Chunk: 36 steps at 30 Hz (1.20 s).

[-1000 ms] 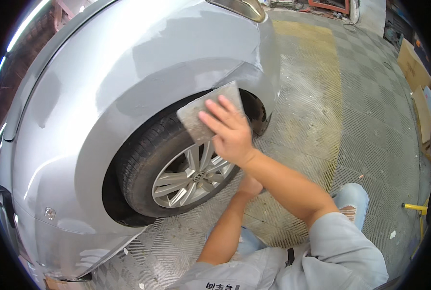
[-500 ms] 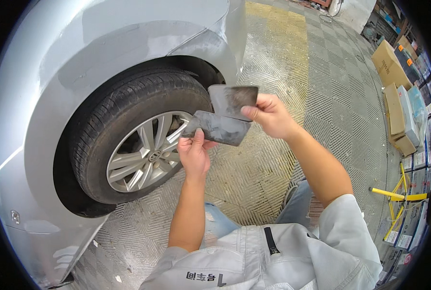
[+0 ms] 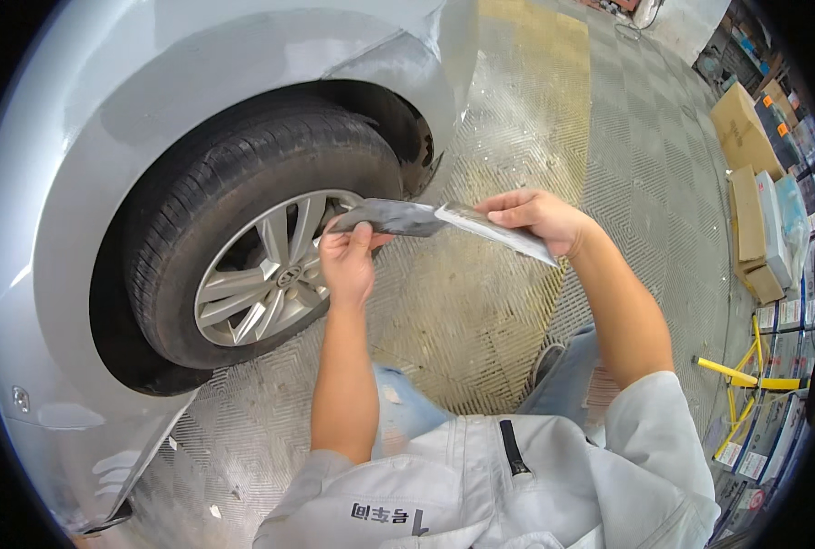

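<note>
My left hand (image 3: 348,265) pinches a dark grey putty spreader (image 3: 398,218), a thin flat plate with pale smears, with the thumb on its upper face. My right hand (image 3: 540,220) grips a second putty spreader (image 3: 499,231) by its upper edge. That one is tilted so its pale, whitish-streaked side shows. The inner ends of the two plates meet or nearly meet; whether they touch I cannot tell. Both are held in the air in front of the car wheel (image 3: 289,274), beside the silver-grey fender (image 3: 215,55), which has dull, patchy areas above the wheel arch.
Along the right side stand cardboard boxes (image 3: 746,128), stacked packages and a yellow frame-like stand (image 3: 755,380). The patterned floor (image 3: 481,339) has pale smudges and a yellow band. My bent knees in torn jeans (image 3: 407,403) are just below my hands.
The right spreader has turned from its dark face to its pale side and swung down to the right. The left spreader has tilted flatter and risen slightly. My view has shifted a little.
</note>
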Motion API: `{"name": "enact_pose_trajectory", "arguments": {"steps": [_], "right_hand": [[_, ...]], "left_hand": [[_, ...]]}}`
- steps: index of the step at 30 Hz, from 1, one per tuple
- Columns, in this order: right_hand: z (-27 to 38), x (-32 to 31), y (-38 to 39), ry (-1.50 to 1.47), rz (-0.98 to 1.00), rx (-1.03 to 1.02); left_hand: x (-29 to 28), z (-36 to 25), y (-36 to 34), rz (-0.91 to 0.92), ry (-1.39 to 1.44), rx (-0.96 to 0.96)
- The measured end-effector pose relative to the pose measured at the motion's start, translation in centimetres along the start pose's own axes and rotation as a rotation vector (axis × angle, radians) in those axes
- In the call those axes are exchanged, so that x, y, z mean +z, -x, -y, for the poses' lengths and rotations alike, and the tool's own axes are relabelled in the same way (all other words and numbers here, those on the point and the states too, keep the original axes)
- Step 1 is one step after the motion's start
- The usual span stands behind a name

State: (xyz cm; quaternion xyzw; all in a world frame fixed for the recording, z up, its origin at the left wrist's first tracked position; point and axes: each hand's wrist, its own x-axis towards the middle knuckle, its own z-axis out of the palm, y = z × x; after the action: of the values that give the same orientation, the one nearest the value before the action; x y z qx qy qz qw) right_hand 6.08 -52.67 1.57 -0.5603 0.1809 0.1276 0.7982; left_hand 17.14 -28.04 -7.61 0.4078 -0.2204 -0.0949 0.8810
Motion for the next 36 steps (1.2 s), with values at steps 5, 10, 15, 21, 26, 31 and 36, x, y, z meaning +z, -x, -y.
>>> {"name": "enact_pose_trajectory", "arguments": {"steps": [5, 10, 15, 21, 26, 31, 36], "right_hand": [[-2.6, 1.1, -2.1, 0.048, -0.090, 0.134], [-3.1, 0.5, -4.2, -0.156, -0.744, -0.233], [-2.5, 0.4, -3.2, -0.387, -0.592, -0.706], [-6.6, 5.5, -3.5, -0.222, -0.478, -0.543], [-7.5, 6.3, -3.8, -0.207, -0.460, -0.538], [-7.8, 6.2, -3.7, -0.101, -0.427, -0.589], [-5.7, 5.3, -3.3, -0.128, -0.338, -0.721]], "left_hand": [[0.7, 1.0, 0.9, 0.048, -0.091, 0.024], [1.4, 0.5, 0.7, 0.025, -0.033, 0.034], [2.3, -0.1, 0.5, -0.250, -0.012, 0.055], [5.2, 1.3, 1.7, -0.330, -0.083, 0.187], [5.6, 1.9, 2.2, -0.287, -0.265, 0.247], [5.2, 2.6, 2.6, -0.171, -0.306, 0.197], [4.6, 2.5, 3.4, -0.157, -0.468, -0.014]]}}
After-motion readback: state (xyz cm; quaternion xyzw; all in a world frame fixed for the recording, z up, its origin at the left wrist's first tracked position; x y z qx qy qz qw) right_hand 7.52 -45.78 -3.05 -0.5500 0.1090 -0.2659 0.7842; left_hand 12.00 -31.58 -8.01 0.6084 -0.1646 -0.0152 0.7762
